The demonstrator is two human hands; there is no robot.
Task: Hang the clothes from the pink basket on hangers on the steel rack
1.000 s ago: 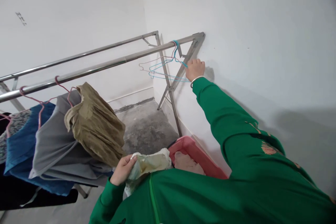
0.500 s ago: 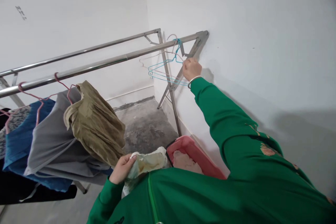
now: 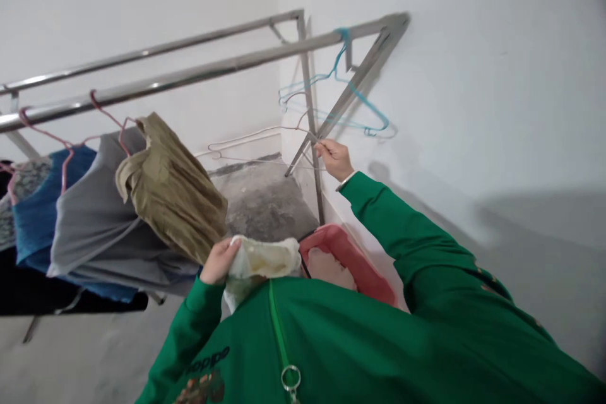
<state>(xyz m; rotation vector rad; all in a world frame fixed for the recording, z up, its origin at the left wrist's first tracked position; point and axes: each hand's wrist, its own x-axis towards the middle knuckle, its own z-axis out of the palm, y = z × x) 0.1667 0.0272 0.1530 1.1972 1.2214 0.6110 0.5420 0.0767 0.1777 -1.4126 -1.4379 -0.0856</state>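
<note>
1. Nearest, along the bottom, is the green zip jacket [image 3: 331, 341]; its ring pull now shows whole, where half a second ago only its top edge peeked in.
2. At lower centre the left hand [image 3: 219, 261] grasps the whitish garment [image 3: 265, 257] by its left edge, thumb on top, just as it did before. The cloth lies bunched against the jacket front.
3. Just right of that cloth stands the pink basin [image 3: 372, 265], with pale pink fabric [image 3: 329, 268] inside.
4. Right of centre, the right hand [image 3: 335, 160] has its fingers closed on the shoulder of a pinkish wire hanger [image 3: 297, 128]. A second ago that hanger's hook was over the rail; now it is off and below it, reaching left from the hand.
5. At left, an olive shirt [image 3: 177, 186], a grey garment [image 3: 101, 208] and a blue garment [image 3: 33, 227] hang as before.
6. Above the right hand, light-blue wire hangers [image 3: 363, 101] remain on the front rail [image 3: 203, 76] (they overlap, so I cannot count them); their right end, earlier behind the hand, is now exposed.
</note>
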